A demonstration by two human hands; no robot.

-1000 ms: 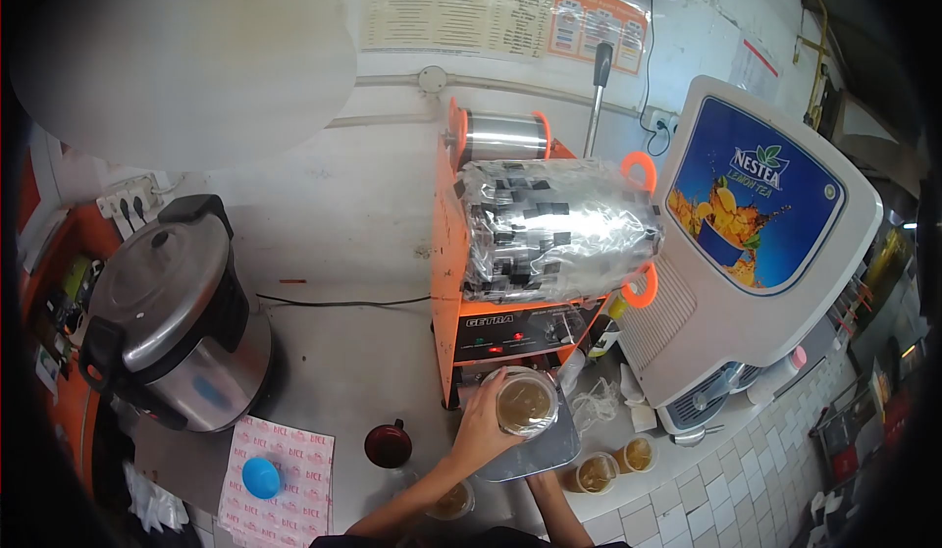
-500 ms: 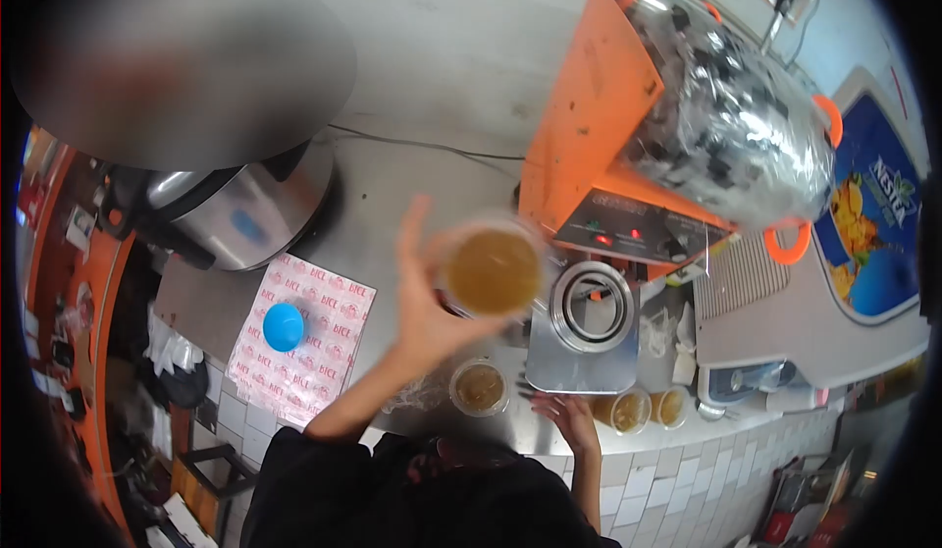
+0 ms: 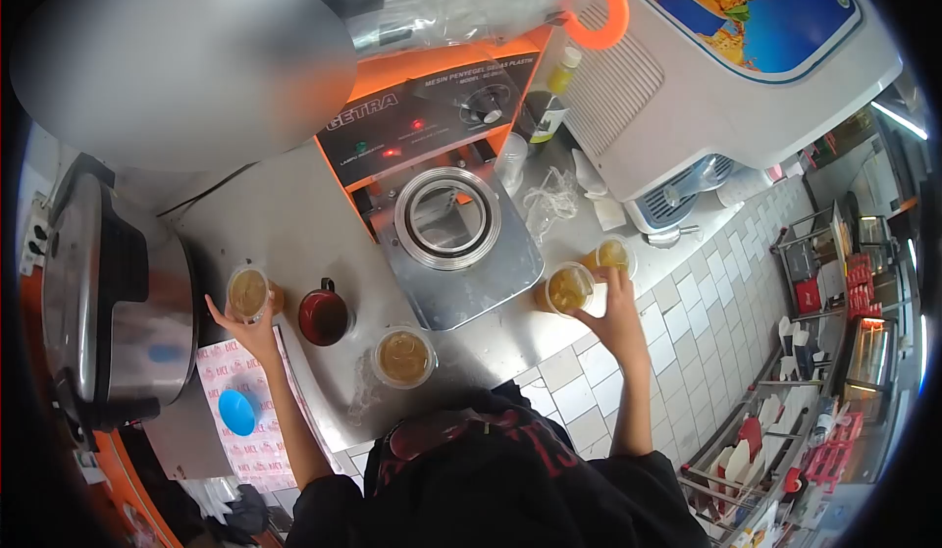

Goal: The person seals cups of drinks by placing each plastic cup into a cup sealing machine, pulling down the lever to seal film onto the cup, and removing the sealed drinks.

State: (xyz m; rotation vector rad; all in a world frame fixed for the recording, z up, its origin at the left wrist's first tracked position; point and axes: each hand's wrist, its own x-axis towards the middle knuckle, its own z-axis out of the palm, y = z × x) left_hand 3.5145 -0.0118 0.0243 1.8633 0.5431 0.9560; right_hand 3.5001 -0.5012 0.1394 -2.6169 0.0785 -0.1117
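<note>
My left hand [image 3: 252,332] is around a clear plastic cup of brown drink [image 3: 247,295] at the left of the counter, thumb and fingers on its sides. At the right, my right hand [image 3: 620,324] has its thumb and fingers about another plastic cup of brown drink [image 3: 569,290]. A similar cup [image 3: 613,256] stands just behind that one, partly covered by my fingers. Between my hands, a further filled cup [image 3: 404,357] rests near the counter's front edge. A dark red mug [image 3: 323,316] stands right of the left-hand cup.
An orange cup-sealing machine [image 3: 422,121] has its ringed metal plate [image 3: 461,288] in the middle. Left are a large cooker [image 3: 147,303] and a blue cup [image 3: 237,412] on printed paper [image 3: 267,450]. A drink dispenser [image 3: 677,106] and crumpled plastic [image 3: 551,205] are at the right.
The left-hand cup has gone from high before the camera to the counter's left side. My right hand has moved onto a cup at the right. The view has turned rightward.
</note>
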